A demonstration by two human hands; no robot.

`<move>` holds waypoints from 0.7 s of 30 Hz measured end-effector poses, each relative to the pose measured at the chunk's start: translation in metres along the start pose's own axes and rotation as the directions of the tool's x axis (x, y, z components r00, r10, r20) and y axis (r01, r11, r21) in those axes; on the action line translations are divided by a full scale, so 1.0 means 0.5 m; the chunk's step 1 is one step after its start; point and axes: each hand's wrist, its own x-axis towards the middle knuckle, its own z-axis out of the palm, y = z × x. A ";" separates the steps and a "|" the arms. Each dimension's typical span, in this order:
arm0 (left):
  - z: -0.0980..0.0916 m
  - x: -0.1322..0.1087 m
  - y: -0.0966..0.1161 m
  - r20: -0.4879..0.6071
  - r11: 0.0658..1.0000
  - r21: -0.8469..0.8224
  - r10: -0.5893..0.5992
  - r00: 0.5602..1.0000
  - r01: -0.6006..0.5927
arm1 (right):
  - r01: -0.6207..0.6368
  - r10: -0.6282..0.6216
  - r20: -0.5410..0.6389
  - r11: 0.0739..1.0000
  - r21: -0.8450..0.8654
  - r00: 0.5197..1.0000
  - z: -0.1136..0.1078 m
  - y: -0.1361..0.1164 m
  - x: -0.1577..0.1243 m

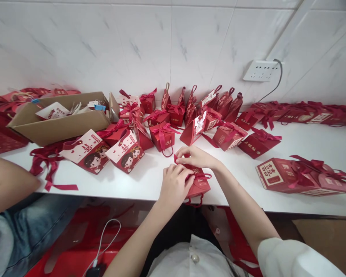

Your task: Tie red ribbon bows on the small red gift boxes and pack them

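Observation:
A red gift box (200, 187) with gold lettering lies near the table's front edge, a cord handle hanging toward me. Dark red ribbon (204, 176) crosses its top, with a loop out to the right. My left hand (174, 184) rests over the box's left side, its fingers bent and closed on the ribbon. Just beyond it, my right hand (196, 157) reaches over the far side of the box and pinches the ribbon near a loose end. The fingertips of both hands are partly hidden.
A cardboard box (60, 129) with tags stands at the left, beside loose ribbons (47, 165). Two boxes with cartoon faces (125, 154) lie nearer me. Several red boxes line the wall. A long gift box (302, 175) sits right. Another person's arm (10, 184) is at left.

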 end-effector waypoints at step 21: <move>-0.060 -0.034 -0.028 0.265 0.768 -0.377 -0.447 0.855 0.518 | -0.306 0.308 -0.493 0.948 0.087 0.814 0.058 -0.002 -0.211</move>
